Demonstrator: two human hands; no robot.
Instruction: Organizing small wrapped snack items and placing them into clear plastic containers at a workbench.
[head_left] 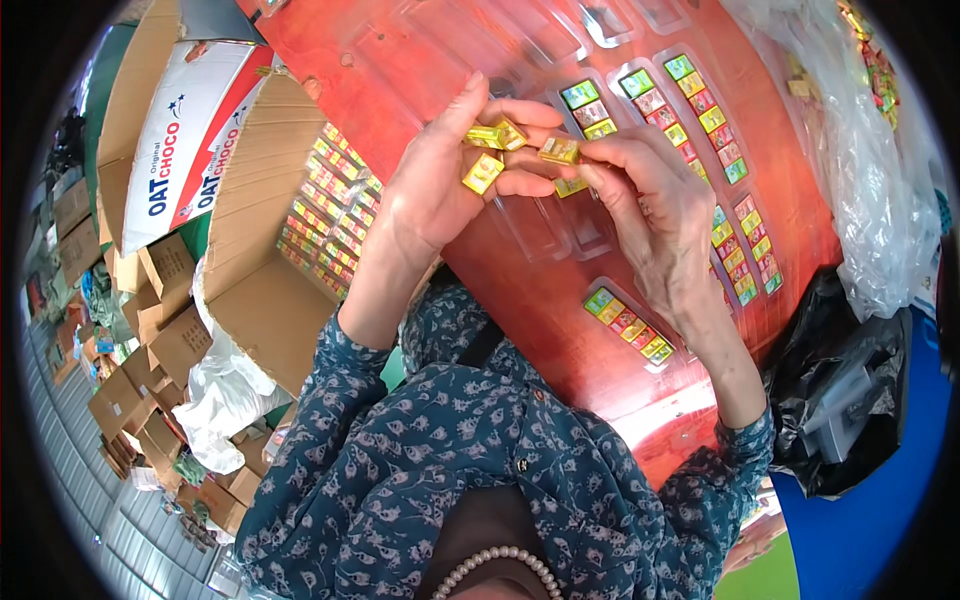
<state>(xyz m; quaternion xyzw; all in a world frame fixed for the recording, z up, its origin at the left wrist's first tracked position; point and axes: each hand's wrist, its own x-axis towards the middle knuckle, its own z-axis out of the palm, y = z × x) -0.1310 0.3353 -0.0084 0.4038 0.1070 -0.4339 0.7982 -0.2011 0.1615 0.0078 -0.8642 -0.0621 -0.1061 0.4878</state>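
The left hand (440, 175) is lying open, palm up, and is carrying small yellow packets (484, 173). Beside it, above the red worktop (530, 320), the right hand (655, 195) is pinching one yellow packet (559, 150) between its fingers (630, 157). Clear trays (655, 368) with colourful pieces (628, 325) are lying below; a cardboard box (250, 180) is standing at left.

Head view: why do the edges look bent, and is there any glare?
In the head view, the fisheye lens bows the grey ribbed panels; in the head view, white glare washes out part of the red table beside the right forearm; in the head view, the clear plastic bag shows bright highlights.
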